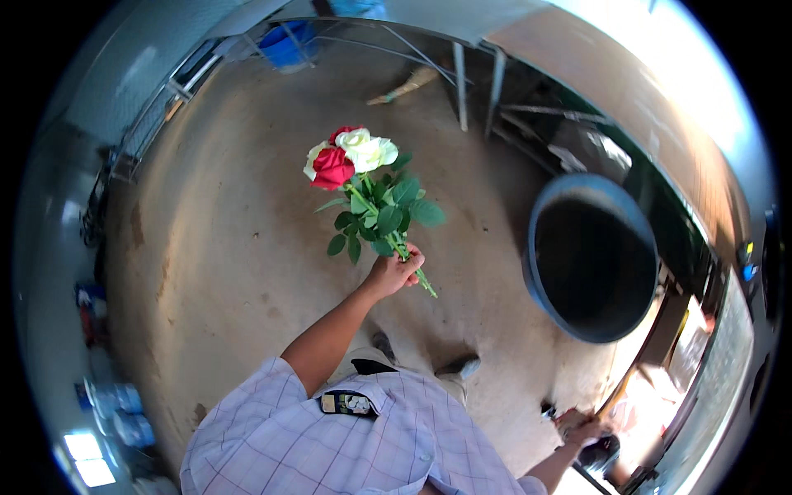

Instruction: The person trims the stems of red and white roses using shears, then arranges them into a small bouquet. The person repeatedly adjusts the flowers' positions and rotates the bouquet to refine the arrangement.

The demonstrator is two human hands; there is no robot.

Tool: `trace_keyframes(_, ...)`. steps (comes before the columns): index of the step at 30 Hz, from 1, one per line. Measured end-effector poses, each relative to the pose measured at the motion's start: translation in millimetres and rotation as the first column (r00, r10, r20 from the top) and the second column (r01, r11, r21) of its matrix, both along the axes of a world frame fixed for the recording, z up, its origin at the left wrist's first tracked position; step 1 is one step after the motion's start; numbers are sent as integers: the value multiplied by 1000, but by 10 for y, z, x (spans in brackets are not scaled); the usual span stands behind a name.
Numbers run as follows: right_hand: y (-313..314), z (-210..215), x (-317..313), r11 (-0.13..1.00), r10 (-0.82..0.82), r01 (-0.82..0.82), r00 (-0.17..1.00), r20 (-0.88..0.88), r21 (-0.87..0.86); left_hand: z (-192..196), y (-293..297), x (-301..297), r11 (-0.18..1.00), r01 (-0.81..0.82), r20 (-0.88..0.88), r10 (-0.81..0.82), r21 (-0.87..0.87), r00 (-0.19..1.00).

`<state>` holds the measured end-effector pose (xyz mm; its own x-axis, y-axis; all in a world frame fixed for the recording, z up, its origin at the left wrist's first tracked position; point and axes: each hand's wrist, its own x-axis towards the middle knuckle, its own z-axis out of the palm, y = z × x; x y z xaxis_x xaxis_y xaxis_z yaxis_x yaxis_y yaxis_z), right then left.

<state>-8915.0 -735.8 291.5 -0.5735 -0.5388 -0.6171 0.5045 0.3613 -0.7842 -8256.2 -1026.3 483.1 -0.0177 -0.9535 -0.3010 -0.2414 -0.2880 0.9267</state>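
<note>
Left hand [394,272] grips rose bunch [367,186] by stems, long axis toward 11 o'clock, blooms up. Right hand [582,429] low at 4 o'clock, grasp unclear.

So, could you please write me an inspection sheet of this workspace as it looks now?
Surface: bare brown concrete floor, stained in patches.
Job's things: bunch of roses, red and white, on leafy green stems, held up over the floor.
Clutter: large dark round tub at the right; blue container far off; broom lying near the metal frame.
Hands: left hand closed round the stems; right hand low at the right on a dark object, grip unclear.
Cables: nothing seen.
Surroundings: bright sunlit wall at the right; water bottles at the lower left.
</note>
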Motion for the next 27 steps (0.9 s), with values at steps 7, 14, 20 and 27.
trace_keyframes(7, -2267, 661, 4176, 763, 647, -426, 477, 595, -487, -303, 526, 1326, 694, -66, 288, 381, -717, 879)
trace_keyframes(14, -3020, 2140, 6545, 164, 849, -822, -163, 502, -545, -751, 1242, 2198, 598, -653, -717, 179, -465, 674)
trace_keyframes(20, -3391, 2079, 8082, -470, 879, -821, -467, -93, -324, -1481, 1630, 2722, 366, -765, -87, 874, -531, 478)
trace_keyframes(27, -3215, 2170, 9773, -847, 528, -449, -773, -350, -286, -1349, 2403, 3015, 359, -768, 572, 820, -530, -12)
